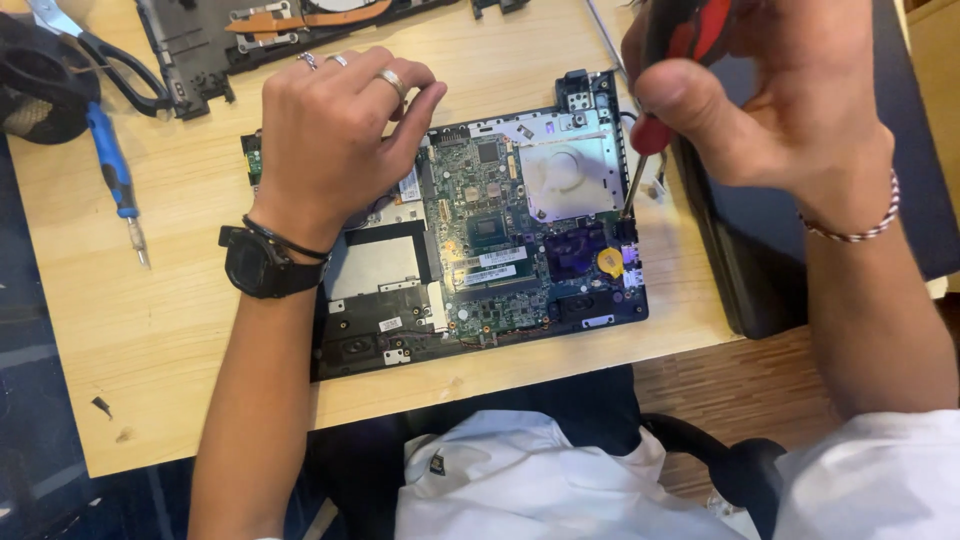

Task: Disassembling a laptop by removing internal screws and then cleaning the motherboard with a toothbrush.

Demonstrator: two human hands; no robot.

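Right hand (pixel 770 110) grips screwdriver (pixel 655 120); left hand (pixel 335 125) steadies laptop chassis (pixel 480 330).

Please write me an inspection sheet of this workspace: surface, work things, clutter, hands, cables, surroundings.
Surface: light wooden table, with small dark marks near its front left corner.
Work things: opened laptop base lying flat, its green circuit board exposed; red-handled screwdriver with its tip at the base's right edge.
Clutter: blue-handled screwdriver lying at left; scissors at top left; a removed black laptop part at the top edge.
Hands: left hand rests on the base's upper left part; right hand grips the red-handled screwdriver.
Cables: thin wires at the base's right edge, beside the tip.
Surroundings: dark panel at right; wooden floor below.
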